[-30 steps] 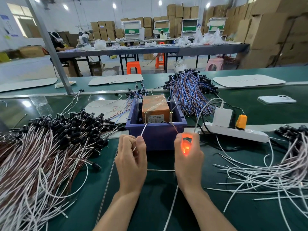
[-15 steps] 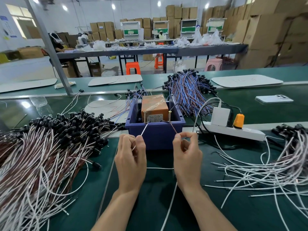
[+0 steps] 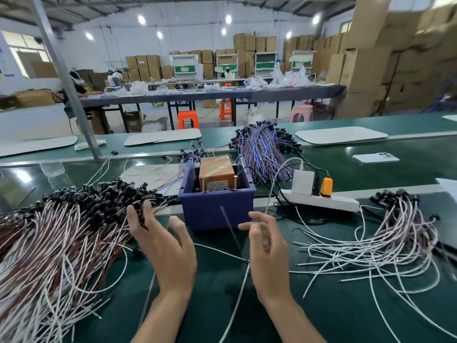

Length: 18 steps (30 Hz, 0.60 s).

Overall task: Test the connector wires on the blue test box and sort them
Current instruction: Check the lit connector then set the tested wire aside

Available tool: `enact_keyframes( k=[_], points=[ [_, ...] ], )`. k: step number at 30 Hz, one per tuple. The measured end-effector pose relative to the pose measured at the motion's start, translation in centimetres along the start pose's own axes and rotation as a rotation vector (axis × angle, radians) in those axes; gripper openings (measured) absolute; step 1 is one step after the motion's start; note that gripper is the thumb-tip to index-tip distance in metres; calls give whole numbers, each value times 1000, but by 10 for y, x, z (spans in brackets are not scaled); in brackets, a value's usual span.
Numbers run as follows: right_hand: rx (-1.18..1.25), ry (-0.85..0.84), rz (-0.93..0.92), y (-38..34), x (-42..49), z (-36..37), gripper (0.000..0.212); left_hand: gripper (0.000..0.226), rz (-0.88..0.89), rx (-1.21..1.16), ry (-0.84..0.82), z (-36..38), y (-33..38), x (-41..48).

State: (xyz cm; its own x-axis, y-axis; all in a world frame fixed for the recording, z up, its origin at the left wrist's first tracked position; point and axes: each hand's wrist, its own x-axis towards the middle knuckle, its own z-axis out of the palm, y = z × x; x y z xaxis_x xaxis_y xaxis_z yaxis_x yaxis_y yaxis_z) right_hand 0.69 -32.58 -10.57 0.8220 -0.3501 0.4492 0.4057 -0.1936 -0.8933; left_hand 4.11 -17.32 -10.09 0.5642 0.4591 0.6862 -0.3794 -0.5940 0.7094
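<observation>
The blue test box [image 3: 217, 211] is set on the green table [image 3: 321, 315], between the left wire heap [image 3: 61, 241] and the right wire heap [image 3: 371, 243]. The left hand [image 3: 165, 248] is held open, fingers spread, beside the left wire heap. The right hand [image 3: 267, 253] is blurred, its fingers loosely curled above a white wire [image 3: 237, 293]; whether anything is gripped cannot be told.

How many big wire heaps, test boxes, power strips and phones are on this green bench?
Big wire heaps: 3
Blue test box: 1
White power strip: 1
Phone: 1
Total: 6
</observation>
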Motion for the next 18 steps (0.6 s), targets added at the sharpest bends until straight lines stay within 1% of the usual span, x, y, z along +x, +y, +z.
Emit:
enact_keyframes(
  k=[3,4,6,7,9,12,13,14,16,18],
  points=[
    [79,59,46,-7,-5,-7,21,57,310,55,-102,-3,15,-16],
    [119,69,78,-9,-5,-11,25,55,419,77,-140,-2,20,-23],
    [271,66,197,-11,-3,-16,31,49,611,85,-266,1,30,-36],
    [360,68,285,-12,-2,-19,32,45,671,66,-359,3,34,-42],
    [534,76,464,-13,3,-25,33,39,688,44,-584,5,36,-50],
    [893,85,581,-13,12,-33,33,48,547,94,-940,8,34,-53],
    [1005,97,602,-13,15,-36,33,47,562,91,-980,9,32,-53],
    [1091,112,612,-12,18,-40,32,42,610,73,-966,10,31,-52],
    [1212,145,608,-12,22,-48,31,30,699,41,-868,11,31,-52],
    [1278,167,595,-11,24,-56,31,28,715,59,-771,11,33,-51]
  ],
)
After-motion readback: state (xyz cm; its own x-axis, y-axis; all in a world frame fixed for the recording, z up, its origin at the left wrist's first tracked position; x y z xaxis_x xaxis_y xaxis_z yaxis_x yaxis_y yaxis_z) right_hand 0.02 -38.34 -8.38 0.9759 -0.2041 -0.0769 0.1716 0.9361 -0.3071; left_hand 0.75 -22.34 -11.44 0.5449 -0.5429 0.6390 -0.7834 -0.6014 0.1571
